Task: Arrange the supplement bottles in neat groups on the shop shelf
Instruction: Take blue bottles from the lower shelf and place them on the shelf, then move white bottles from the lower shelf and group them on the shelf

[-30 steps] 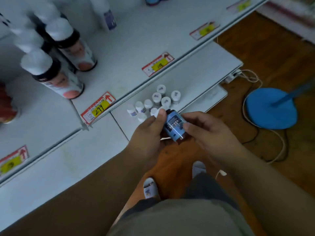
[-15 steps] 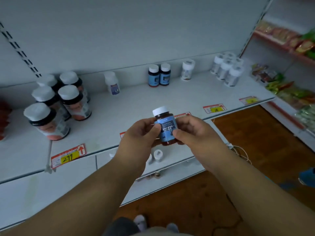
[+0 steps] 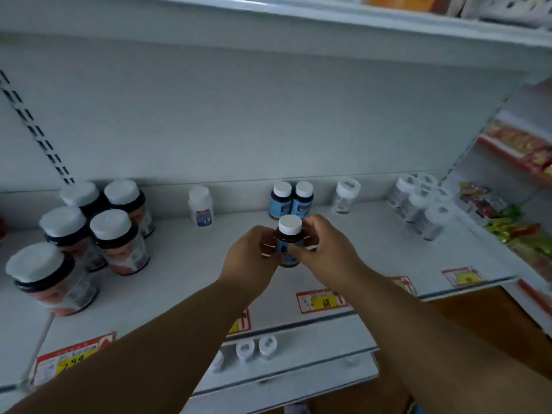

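Note:
A small brown bottle with a blue label and white cap point(image 3: 289, 234) is held upright over the white shelf point(image 3: 191, 264). My left hand point(image 3: 254, 255) grips its left side and my right hand point(image 3: 325, 252) grips its right side. Just behind it, two matching blue-label bottles point(image 3: 291, 201) stand side by side at the back of the shelf. A lone white bottle point(image 3: 201, 206) stands left of them and a clear white-capped bottle point(image 3: 346, 196) to their right.
Several large dark bottles with white caps point(image 3: 98, 231) crowd the shelf's left part. A cluster of white bottles point(image 3: 421, 204) stands at the right end. Small white bottles point(image 3: 255, 348) sit on the lower shelf. Price tags point(image 3: 322, 301) line the front edge. Snack packets point(image 3: 507, 216) fill the neighbouring rack.
The view has lifted from the floor and lower shelf to the middle shelf. Both hands have carried the blue-label bottle up and forward, towards the two matching bottles at the back.

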Tool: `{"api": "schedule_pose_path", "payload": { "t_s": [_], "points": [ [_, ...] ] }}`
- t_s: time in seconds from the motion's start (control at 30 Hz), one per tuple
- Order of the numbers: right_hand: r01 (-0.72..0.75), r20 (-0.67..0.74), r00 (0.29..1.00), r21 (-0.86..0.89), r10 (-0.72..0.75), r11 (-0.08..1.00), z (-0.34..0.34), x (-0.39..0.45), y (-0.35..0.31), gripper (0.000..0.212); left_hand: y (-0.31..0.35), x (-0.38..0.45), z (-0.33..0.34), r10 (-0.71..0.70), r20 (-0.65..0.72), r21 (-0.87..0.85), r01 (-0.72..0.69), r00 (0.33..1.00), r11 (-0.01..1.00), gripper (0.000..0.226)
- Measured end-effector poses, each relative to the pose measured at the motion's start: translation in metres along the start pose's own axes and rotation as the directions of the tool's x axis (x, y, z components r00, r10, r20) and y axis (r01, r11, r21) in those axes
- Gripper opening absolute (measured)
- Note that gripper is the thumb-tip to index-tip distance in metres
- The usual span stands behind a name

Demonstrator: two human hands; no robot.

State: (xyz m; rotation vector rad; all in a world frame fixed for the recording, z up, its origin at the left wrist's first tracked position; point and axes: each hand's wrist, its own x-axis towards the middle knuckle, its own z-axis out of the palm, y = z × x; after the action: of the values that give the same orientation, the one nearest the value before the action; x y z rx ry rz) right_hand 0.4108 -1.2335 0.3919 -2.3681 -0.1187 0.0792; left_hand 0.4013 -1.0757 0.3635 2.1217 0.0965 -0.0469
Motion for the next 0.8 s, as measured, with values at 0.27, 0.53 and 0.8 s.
{"api": "schedule_pose_path", "payload": {
  "t_s": [0.27,0.53,0.8],
  "points": [
    [0.141,-0.011,0.990,-0.080,-0.142,0.987,0.017,0.098,0.041,0.025,0.001,0.077,0.036,-0.058,-0.181,0.148,0.085,0.982,0.985,0.019],
    [0.150,0.016,0.988,0.025,-0.151,0.988,0.015,0.100,0.060,0.050,-0.002,0.074,0.042,-0.117,-0.208,0.161,0.152,0.971,0.975,0.040],
    [0.227,-0.098,0.969,-0.005,-0.227,0.974,0.015,0.041,0.045,0.048,-0.001,0.003,0.011,0.051,-0.240,0.202,-0.001,0.969,0.979,0.036]
  ]
}}
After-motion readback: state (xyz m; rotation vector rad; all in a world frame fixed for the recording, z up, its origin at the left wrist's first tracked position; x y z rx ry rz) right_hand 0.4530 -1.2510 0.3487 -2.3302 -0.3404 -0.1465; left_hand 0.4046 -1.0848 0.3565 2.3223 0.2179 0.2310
